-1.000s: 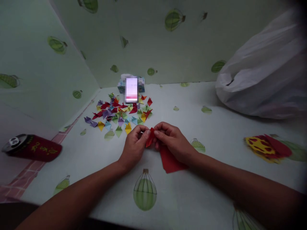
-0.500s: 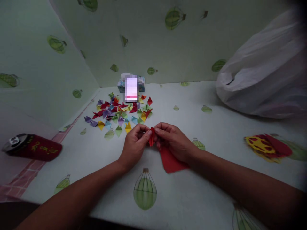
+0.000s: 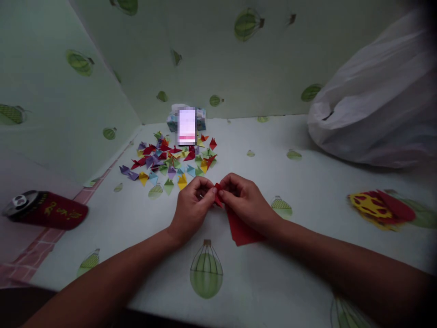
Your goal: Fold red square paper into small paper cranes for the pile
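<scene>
Both hands meet at the middle of the table over a small folded red paper piece (image 3: 218, 197). My left hand (image 3: 191, 207) pinches it from the left and my right hand (image 3: 244, 200) pinches it from the right, fingers curled. Most of the piece is hidden between the fingertips. Flat red paper sheets (image 3: 243, 230) lie under my right wrist. Behind the hands lies a scatter of several small folded paper triangles (image 3: 170, 161) in red, purple, yellow, green and blue.
The table (image 3: 307, 255) has a pale cover printed with green balloons and walls on the left and back. A red can (image 3: 46, 210) lies on its side at left. A white plastic bag (image 3: 378, 105) fills the right rear. A phone (image 3: 187, 126) leans against a small box. Red-yellow paper (image 3: 380, 207) lies right.
The red piece has turned and sunk deeper between the fingertips, so less of it shows. Both hands stayed in the same place.
</scene>
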{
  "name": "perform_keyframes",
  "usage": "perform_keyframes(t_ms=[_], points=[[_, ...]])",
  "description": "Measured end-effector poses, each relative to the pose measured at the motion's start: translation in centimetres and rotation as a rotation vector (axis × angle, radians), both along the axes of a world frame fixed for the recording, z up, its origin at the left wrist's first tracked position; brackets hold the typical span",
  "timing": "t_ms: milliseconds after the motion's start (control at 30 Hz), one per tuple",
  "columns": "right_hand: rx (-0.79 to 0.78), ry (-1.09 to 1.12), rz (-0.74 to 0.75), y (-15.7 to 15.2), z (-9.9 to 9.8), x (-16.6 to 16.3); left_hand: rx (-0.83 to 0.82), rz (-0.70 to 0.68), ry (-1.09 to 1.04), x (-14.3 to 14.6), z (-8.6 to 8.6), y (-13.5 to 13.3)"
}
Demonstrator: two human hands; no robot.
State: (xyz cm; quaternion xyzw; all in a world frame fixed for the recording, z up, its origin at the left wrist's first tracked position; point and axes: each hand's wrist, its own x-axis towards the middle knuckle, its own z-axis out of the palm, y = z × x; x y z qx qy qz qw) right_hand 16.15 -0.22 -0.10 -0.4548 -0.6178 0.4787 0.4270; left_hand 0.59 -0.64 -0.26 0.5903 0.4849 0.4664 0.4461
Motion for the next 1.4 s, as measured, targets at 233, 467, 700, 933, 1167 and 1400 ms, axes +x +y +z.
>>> perform_keyframes(t_ms=[233, 467, 700, 933, 1167, 1400], points=[[0.178, -0.194, -0.038, -0.5, 0.0, 0.0, 0.018, -0.025, 0.084, 0.0, 0.0, 0.1], [0.271, -0.240, -0.029, -0.6, 0.0, 0.1, 0.023, -0.013, 0.046, 0.1, 0.1, -0.1], [0.111, -0.070, 0.033, -0.1, 0.2, 0.4, 0.042, -0.017, 0.017, 0.0, 0.3, 0.0], [-0.049, 0.076, 0.067, 0.2, 0.5, 0.4, 0.043, -0.035, 0.027, -0.2, 0.4, 0.2], [-0.123, 0.162, 0.102, 0.2, 0.3, 0.4, 0.017, -0.048, -0.011, -0.3, 0.2, 0.3], [-0.229, 0.357, 0.219, 0.5, -0.3, 0.6, 0.050, -0.046, -0.003, -0.3, 0.4, 0.3]])
